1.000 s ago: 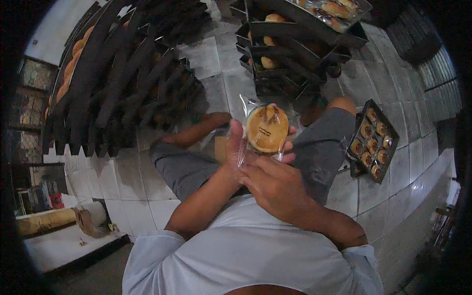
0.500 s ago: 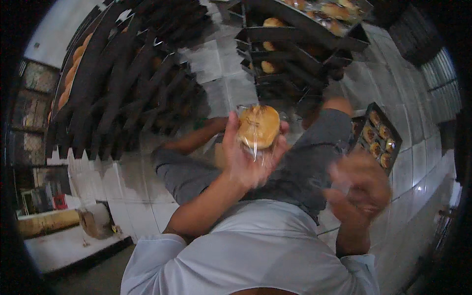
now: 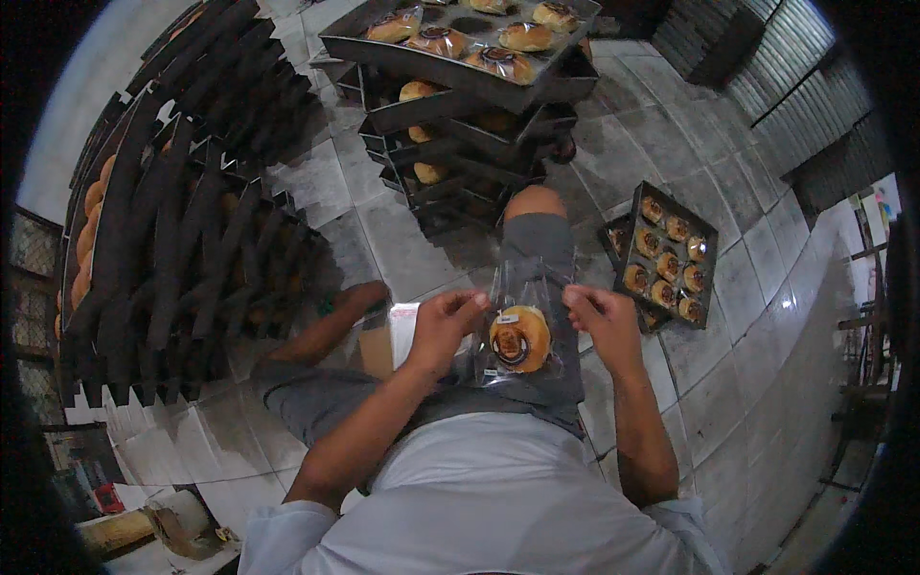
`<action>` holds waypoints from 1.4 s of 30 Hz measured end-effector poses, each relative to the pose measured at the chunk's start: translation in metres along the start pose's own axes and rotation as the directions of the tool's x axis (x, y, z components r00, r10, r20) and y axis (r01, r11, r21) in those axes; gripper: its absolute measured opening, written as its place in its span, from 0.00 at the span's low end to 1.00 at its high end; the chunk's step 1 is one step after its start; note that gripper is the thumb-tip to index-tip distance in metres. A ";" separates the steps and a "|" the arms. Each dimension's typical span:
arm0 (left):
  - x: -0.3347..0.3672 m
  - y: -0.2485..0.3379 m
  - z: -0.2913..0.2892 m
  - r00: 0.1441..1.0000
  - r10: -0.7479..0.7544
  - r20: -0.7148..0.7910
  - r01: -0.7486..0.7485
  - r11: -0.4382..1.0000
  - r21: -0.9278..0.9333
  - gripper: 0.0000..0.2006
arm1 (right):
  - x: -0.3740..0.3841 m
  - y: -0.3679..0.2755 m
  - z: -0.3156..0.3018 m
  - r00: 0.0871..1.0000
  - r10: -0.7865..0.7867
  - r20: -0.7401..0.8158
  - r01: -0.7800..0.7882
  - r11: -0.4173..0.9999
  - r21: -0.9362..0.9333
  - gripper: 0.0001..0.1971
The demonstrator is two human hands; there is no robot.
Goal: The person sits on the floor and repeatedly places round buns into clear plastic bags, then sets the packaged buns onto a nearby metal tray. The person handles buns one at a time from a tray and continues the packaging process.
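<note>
A round golden bun (image 3: 533, 331) with dark swirls and a brown patch on top sits inside a clear plastic bag (image 3: 523, 284), above my lap. My left hand (image 3: 443, 331) pinches the bag's upper left side between thumb and fingers. On the opposite side, my right hand (image 3: 609, 326) has thumb and fingertips closed on the bag's other edge. The bag is stretched between the two hands, its mouth end pointing away from me. Beside my left hand lies a white sheet or packet (image 3: 402, 329), partly hidden, next to a piece of brown cardboard (image 3: 375, 354).
Ahead stands a stack of dark trays (image 3: 450, 144); its top tray (image 3: 359, 46) holds bagged buns. To the right, a black tray (image 3: 704, 225) of swirled buns rests on another. Tall tray stacks (image 3: 182, 259) fill the left. A grey tiled floor (image 3: 652, 125) runs between them.
The bagged bun has moved from my raised left palm to lower over my lap, its swirled top now facing up. My right hand has come in from the right and taken the bag's edge.
</note>
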State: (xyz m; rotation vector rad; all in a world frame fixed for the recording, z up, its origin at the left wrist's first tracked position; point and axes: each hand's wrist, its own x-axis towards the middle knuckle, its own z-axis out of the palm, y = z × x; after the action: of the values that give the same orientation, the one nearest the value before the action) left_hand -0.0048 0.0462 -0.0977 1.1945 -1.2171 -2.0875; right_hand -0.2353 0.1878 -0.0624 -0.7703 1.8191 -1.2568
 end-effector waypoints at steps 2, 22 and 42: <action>0.001 0.001 -0.002 0.998 -0.025 0.053 0.025 1.000 -0.003 0.15 | 0.009 -0.012 0.011 0.994 0.035 0.104 -0.028 0.997 -0.068 0.14; -0.038 0.059 -0.012 0.988 0.153 -0.013 -0.153 0.985 -0.079 0.05 | -0.018 -0.055 0.008 0.999 0.036 0.026 -0.044 0.921 0.386 0.09; -0.056 -0.013 -0.009 0.940 0.298 0.168 -0.342 0.829 0.443 0.11 | -0.058 -0.047 0.044 0.983 -0.161 0.090 0.161 0.987 -0.002 0.22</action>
State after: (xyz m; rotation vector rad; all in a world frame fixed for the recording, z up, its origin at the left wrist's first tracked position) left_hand 0.0327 0.0885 -0.0858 0.9917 -1.8991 -1.6607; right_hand -0.1657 0.1989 -0.0128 -0.9801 1.7190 -1.2950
